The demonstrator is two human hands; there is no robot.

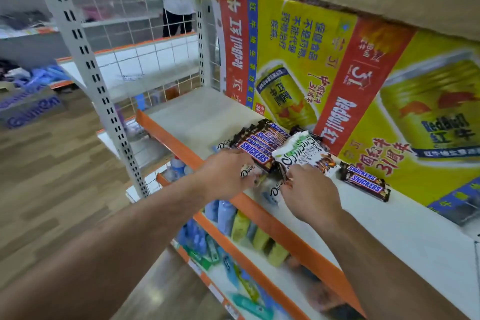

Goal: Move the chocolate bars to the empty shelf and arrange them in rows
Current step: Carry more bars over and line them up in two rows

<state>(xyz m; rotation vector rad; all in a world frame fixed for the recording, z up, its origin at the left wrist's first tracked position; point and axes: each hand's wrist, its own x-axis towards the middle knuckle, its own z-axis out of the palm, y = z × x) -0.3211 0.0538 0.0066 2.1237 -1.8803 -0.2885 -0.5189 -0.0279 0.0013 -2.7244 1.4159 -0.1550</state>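
The left hand (228, 174) curls its fingers round a small Dove bar (248, 171) at the shelf's front edge. The right hand (311, 195) pinches the near end of a stack of white Dove packs (302, 152) with its fingertips.

All the chocolate lies on the white shelf (197, 117) with the orange lip. A slanting row of Snickers bars (262, 144) sits just left of the white packs. Two more Snickers (365, 184) lie apart to the right, and a second Dove bar (274, 191) shows just under the right hand's fingers.

Red Bull cartons (298, 67) stand close behind — they wall off the back of the shelf. Below it sit blue and yellow-green packs (241, 227) (labels too blurred to read).

Both forearms reach in from below, backs of the hands up, the hands close together over the front edge. The wrappers read "SNICKERS" and "Dove"; the cartons read "RedBull" beside Chinese print.
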